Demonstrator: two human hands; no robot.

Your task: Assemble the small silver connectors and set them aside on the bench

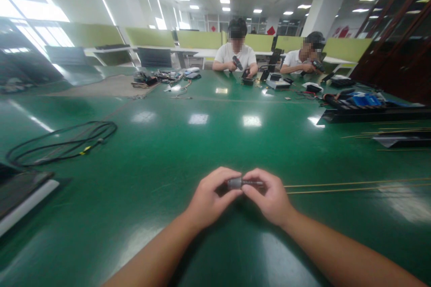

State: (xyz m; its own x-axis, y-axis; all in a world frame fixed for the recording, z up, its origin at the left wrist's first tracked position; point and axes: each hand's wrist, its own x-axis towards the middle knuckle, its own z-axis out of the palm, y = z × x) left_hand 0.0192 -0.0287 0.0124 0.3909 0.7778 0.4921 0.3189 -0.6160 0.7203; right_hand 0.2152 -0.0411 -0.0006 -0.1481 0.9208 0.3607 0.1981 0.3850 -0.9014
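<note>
Above the green tabletop, my left hand (213, 195) is closed around a grey metal drill chuck (235, 183), thumb below and fingers above it. A thin dark drill bit (252, 183) sticks out of the chuck toward the right. My right hand (271, 195) pinches that bit close to the chuck, with its thumb and fingertips curled around it. Both hands nearly meet at the front of the chuck. The chuck's left end is partly hidden in my left palm.
Two thin brass-coloured rods (357, 185) lie right of my right hand. A coiled black cable (63, 145) rests at left, near a dark flat object (23, 193). Across the green table (175, 148), two people hold power drills among tools and parts. Blue items (365, 100) lie at right.
</note>
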